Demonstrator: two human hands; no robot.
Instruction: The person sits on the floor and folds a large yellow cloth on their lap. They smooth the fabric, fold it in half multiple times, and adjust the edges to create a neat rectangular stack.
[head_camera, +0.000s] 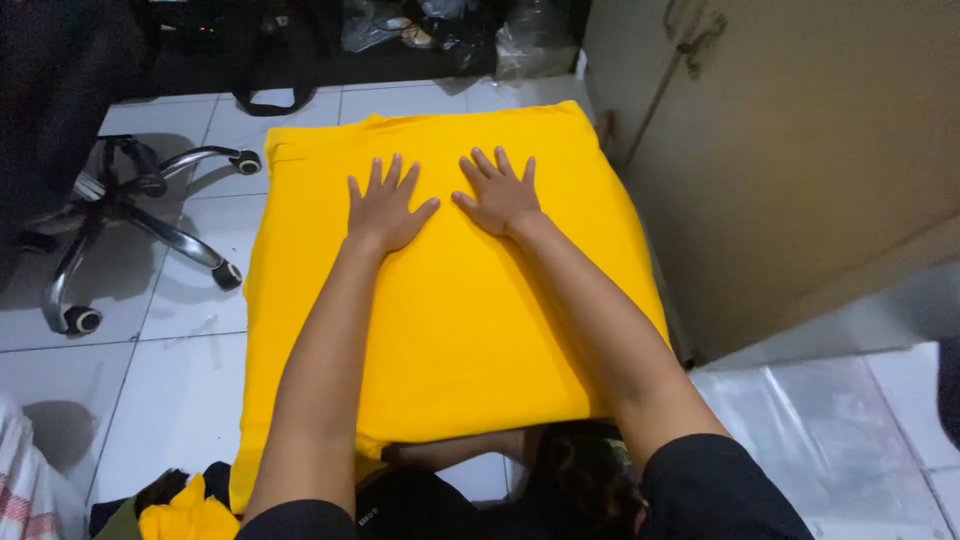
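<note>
The yellow cloth (450, 300) lies spread flat over a raised surface above the white tiled floor (180, 390), already folded into a broad rectangle; judging by its even edges, the smoothing looks well along, with only faint creases near the far left corner left to press out. The left hand (385, 208) and right hand (497, 192) rest side by side on its far half, palms down, fingers spread wide, gripping nothing. The cloth is bright, plain and thick-looking. An office chair (120, 200) stands to the left, a cabinet (800, 150) to the right
</note>
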